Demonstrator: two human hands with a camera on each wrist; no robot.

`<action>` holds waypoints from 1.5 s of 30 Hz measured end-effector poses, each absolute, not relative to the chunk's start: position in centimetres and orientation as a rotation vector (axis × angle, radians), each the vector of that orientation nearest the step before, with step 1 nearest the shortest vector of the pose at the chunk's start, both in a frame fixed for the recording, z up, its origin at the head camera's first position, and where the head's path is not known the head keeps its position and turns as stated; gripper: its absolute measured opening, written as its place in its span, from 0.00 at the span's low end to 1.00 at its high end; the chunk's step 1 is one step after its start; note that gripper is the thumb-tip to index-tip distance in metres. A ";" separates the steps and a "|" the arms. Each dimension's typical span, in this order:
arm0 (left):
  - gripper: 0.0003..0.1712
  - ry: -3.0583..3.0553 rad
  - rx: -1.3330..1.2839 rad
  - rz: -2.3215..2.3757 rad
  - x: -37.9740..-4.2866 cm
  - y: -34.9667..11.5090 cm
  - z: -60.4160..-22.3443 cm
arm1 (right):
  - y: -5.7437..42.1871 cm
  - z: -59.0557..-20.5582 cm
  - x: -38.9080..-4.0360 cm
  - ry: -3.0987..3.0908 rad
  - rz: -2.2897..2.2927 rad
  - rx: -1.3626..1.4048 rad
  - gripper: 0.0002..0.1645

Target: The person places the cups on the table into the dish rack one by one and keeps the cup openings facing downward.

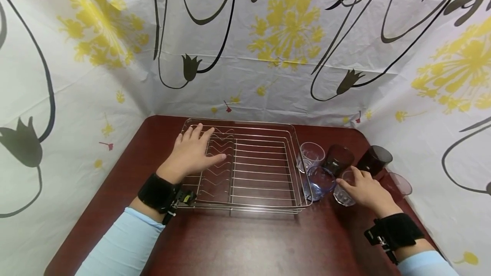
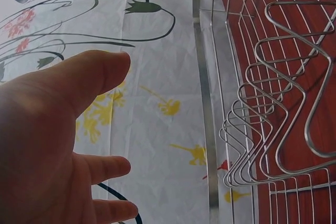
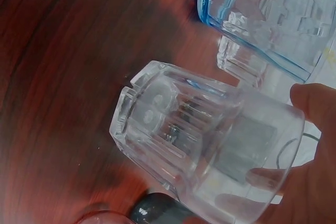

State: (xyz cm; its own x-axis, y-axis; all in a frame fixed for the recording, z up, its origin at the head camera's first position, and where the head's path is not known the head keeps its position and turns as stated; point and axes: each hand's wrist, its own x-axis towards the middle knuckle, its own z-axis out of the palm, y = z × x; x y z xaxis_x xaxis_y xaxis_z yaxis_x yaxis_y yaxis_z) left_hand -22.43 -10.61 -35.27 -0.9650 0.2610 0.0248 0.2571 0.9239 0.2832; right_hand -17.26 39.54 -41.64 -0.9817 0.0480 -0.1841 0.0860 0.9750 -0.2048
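Note:
My right hand (image 1: 370, 193) holds a clear drinking glass (image 3: 173, 124) at its rim, the thumb on one side and the fingers on the other. The glass is plain near the rim and faceted toward its thick base. Beside it stands a blue glass (image 1: 316, 188), close to the rack's right side. My left hand (image 1: 192, 154), fingers spread and thumb out, is over the left part of a wire dish rack (image 1: 261, 173). In the left wrist view, the rack's wavy plate dividers (image 2: 273, 103) lie beside this hand, which holds nothing.
Behind the held glass are another clear glass (image 1: 311, 152) and a dark brown glass (image 1: 337, 159). A dark grey glass (image 1: 375, 159) and a reddish glass (image 1: 397, 185) stand near the table's right edge. A patterned cloth (image 1: 245, 93) surrounds the dark red table (image 1: 238, 242).

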 end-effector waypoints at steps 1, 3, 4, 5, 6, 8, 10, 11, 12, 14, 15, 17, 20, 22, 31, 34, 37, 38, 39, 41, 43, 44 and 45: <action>0.56 3.068 0.417 0.448 -22.4 -10.6 -35.3 | 39.6 -41.7 -17.3 2.944 -0.320 0.100 0.60; 0.56 3.065 0.422 0.453 -22.4 -10.6 -35.3 | 39.6 -41.9 -17.3 2.944 -0.323 0.104 0.60; 0.56 3.065 0.424 0.454 -22.4 -10.7 -35.4 | 39.6 -42.0 -17.4 2.947 -0.323 0.106 0.60; 0.56 3.064 0.426 0.457 -22.3 -10.7 -35.4 | 39.6 -42.1 -17.4 2.948 -0.321 0.106 0.60; 0.56 3.063 0.428 0.456 -22.3 -10.8 -35.4 | 39.6 -42.2 -17.4 2.948 -0.320 0.106 0.60; 0.56 3.058 0.427 0.460 -22.3 -10.9 -35.4 | 39.5 -42.4 -17.5 2.954 -0.314 0.102 0.60; 0.56 3.056 0.423 0.458 -22.3 -11.0 -35.4 | 39.4 -42.5 -17.6 2.961 -0.309 0.103 0.60; 0.57 3.056 0.426 0.460 -22.3 -11.0 -35.5 | 39.4 -42.5 -17.7 2.965 -0.307 0.104 0.59; 0.57 3.058 0.430 0.461 -22.3 -11.1 -35.5 | 39.3 -42.5 -17.7 2.970 -0.306 0.103 0.59; 0.58 3.057 0.433 0.474 -22.4 -11.1 -35.5 | 39.2 -42.4 -17.7 2.976 -0.306 0.103 0.58; 0.58 3.057 0.434 0.476 -22.5 -11.1 -35.6 | 39.2 -42.3 -17.7 2.977 -0.308 0.106 0.58; 0.59 3.054 0.439 0.489 -22.6 -11.0 -35.7 | 39.2 -42.2 -17.6 2.978 -0.310 0.106 0.57; 0.59 3.052 0.435 0.485 -22.7 -10.8 -35.6 | 39.2 -42.2 -17.6 2.978 -0.315 0.112 0.58; 0.59 3.056 0.435 0.482 -22.8 -10.8 -35.6 | 39.3 -42.2 -17.5 2.982 -0.315 0.112 0.57; 0.58 3.061 0.426 0.463 -22.8 -11.0 -35.5 | 39.3 -42.0 -17.8 2.976 -0.292 0.104 0.57; 0.58 3.058 0.422 0.464 -22.8 -11.0 -35.6 | 39.3 -42.0 -17.9 2.975 -0.288 0.106 0.58; 0.58 3.054 0.424 0.464 -22.8 -10.9 -35.5 | 39.3 -41.9 -17.9 2.967 -0.290 0.105 0.58; 0.57 3.051 0.424 0.463 -22.8 -10.9 -35.4 | 39.4 -41.8 -17.9 2.962 -0.289 0.103 0.59; 0.57 3.049 0.423 0.462 -22.7 -10.9 -35.3 | 39.4 -41.7 -17.8 2.958 -0.286 0.100 0.59; 0.57 3.046 0.420 0.460 -22.7 -10.9 -35.2 | 39.4 -41.3 -17.8 2.954 -0.275 0.091 0.59; 0.57 3.045 0.418 0.459 -22.6 -10.9 -35.0 | 39.4 -40.8 -17.8 2.953 -0.264 0.082 0.59; 0.57 3.044 0.416 0.464 -22.6 -10.9 -34.9 | 39.5 -40.5 -17.7 2.957 -0.262 0.074 0.59; 0.57 3.045 0.416 0.466 -22.6 -10.9 -34.9 | 39.6 -40.2 -17.7 2.963 -0.258 0.065 0.58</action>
State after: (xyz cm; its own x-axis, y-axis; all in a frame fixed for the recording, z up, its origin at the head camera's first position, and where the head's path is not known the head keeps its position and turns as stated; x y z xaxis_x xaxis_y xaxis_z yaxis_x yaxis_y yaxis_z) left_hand -22.60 -10.93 -34.90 -0.9636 0.2674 0.0074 0.2574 0.9193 0.2978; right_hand -17.75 39.57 -40.22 -0.9852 0.0286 -0.1688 0.0573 0.9841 -0.1679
